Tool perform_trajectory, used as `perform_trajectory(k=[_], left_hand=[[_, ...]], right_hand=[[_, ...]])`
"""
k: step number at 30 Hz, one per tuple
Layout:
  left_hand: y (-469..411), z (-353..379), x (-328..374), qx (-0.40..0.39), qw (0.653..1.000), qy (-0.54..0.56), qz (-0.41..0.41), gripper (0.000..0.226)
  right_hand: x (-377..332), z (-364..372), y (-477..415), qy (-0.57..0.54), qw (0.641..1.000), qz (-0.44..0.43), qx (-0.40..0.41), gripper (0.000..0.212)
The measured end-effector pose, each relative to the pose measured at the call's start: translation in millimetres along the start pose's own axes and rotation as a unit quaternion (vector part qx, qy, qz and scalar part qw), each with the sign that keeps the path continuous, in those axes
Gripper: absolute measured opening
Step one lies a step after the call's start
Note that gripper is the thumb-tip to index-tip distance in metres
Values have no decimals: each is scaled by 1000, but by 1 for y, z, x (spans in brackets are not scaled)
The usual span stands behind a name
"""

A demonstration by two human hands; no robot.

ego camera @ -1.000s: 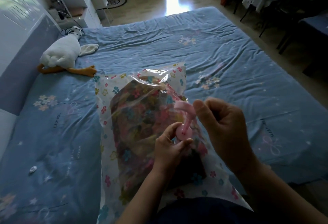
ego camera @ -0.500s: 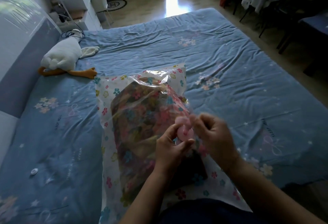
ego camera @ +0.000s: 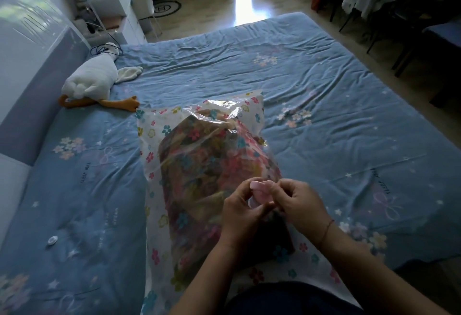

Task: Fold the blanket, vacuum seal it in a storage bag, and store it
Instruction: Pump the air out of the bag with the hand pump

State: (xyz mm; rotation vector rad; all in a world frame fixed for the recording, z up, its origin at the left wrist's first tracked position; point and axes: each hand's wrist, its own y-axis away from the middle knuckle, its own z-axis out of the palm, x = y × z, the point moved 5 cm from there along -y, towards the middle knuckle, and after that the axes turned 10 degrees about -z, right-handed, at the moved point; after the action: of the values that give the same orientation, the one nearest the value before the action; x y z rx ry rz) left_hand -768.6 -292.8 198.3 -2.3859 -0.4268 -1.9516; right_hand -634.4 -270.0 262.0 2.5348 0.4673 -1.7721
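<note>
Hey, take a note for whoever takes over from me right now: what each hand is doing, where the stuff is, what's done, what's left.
Left hand: pinches the pink valve on the bag.
Right hand: pinches the same valve from the other side.
Bag: lies on the bed, blanket inside.
Done: blanket folded and bagged.
Left: the bag looks puffy, so draw the air out, close the valve, store it. Whether the bag's mouth is sealed cannot be seen.
</note>
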Motion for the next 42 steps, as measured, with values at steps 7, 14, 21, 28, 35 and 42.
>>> perform_trajectory(k=[7,14,21,28,35,42], left_hand=[[2,-3,9,-16,999,-37,27,63],[7,-1,2,-5,1000,-20,9,46],[10,-1,13,-16,999,-21,27,27],[12,0,16,-16,999,1,48,39],[6,1,22,-41,996,-35,69,39],[9,3,25,-51,995,-38,73,42]], right_hand=[[-75,-26,4,-101,974,-196,59,46],[1,3,4,-25,999,5,-19,55],[-51,-14,13,-117,985,-125,22,39],[-28,-14,9,-92,994,-51,-11,33],[-58,-31,1,-185,975,-121,11,34],[-78,-35,5,-250,964,-85,-8,34]])
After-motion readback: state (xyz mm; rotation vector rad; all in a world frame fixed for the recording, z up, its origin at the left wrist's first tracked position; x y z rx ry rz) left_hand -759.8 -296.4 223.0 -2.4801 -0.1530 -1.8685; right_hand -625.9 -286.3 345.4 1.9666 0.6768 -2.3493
